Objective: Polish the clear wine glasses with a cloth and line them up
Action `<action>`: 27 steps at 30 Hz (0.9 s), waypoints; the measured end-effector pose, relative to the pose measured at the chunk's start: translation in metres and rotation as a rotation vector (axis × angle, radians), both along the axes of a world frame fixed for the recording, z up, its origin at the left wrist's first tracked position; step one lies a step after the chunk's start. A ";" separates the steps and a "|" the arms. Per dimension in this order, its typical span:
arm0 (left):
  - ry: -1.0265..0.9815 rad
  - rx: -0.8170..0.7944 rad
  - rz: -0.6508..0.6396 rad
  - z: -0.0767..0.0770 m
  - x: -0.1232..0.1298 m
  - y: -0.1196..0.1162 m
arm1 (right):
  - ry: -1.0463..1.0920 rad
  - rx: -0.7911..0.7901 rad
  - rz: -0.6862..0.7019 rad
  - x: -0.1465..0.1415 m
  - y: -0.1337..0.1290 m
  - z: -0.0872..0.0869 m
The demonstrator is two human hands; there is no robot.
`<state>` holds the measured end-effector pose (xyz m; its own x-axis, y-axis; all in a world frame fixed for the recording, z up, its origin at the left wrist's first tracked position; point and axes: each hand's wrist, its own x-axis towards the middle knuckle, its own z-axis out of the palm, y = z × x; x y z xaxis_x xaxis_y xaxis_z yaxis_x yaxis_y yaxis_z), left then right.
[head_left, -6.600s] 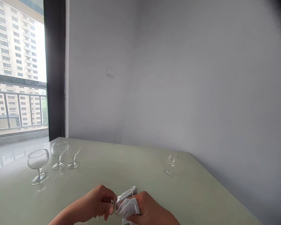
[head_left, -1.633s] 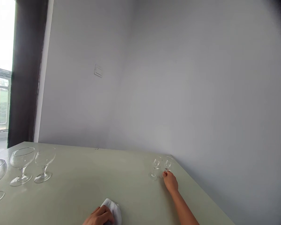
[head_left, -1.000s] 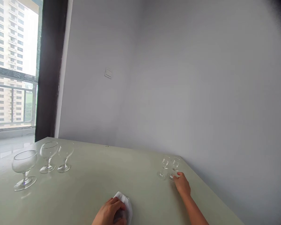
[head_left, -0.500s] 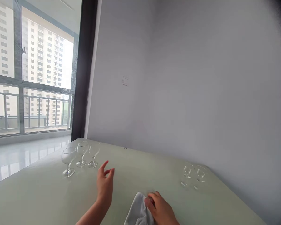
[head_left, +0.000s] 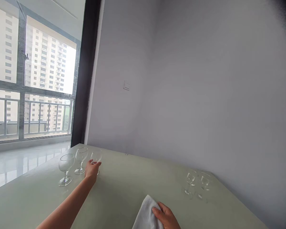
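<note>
On the left of the table my left hand is closed around the stem of a clear wine glass, just under the bowl. That glass stands upright, its foot mostly hidden behind the hand. Two more stemmed glasses stand beside it: one wine glass right next to my hand, and a nearer wine glass at the far left. At the bottom middle my right hand pinches a white cloth between thumb and fingers; the cloth's lower part runs out of view.
Two more clear glasses, a left one and a right one, stand at the table's right rear. The pale green table meets a grey wall behind. A dark-framed window is at the left.
My left hand has moved left and away from me, from open above the table to closed around the glass stem. My right hand stays on the cloth, shifted slightly right.
</note>
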<state>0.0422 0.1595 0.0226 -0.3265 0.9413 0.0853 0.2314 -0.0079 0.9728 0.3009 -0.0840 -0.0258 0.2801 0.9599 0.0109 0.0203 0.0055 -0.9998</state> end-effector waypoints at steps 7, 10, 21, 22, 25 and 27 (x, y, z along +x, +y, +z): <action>0.358 0.232 -0.286 0.011 0.037 -0.059 | 0.585 -0.025 -0.112 -0.003 -0.031 0.066; 0.406 0.343 -0.478 0.010 0.065 -0.102 | 0.608 0.119 -0.149 -0.007 -0.035 0.075; 0.810 0.613 -0.742 -0.009 0.096 -0.174 | -0.024 0.264 -0.035 -0.021 -0.038 0.067; 0.826 0.643 -0.732 -0.012 0.093 -0.171 | -0.032 0.208 0.049 -0.025 -0.039 0.067; 0.860 0.747 -0.762 -0.017 0.083 -0.163 | 0.011 0.037 0.219 -0.032 -0.041 0.064; 0.888 0.837 -0.842 -0.018 0.078 -0.161 | -0.062 -0.048 0.192 -0.033 -0.041 0.058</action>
<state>0.1204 -0.0016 0.0043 0.7248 0.4010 0.5603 0.3771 -0.9114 0.1645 0.2681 -0.1253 0.0325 0.0921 0.9955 -0.0241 0.0846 -0.0320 -0.9959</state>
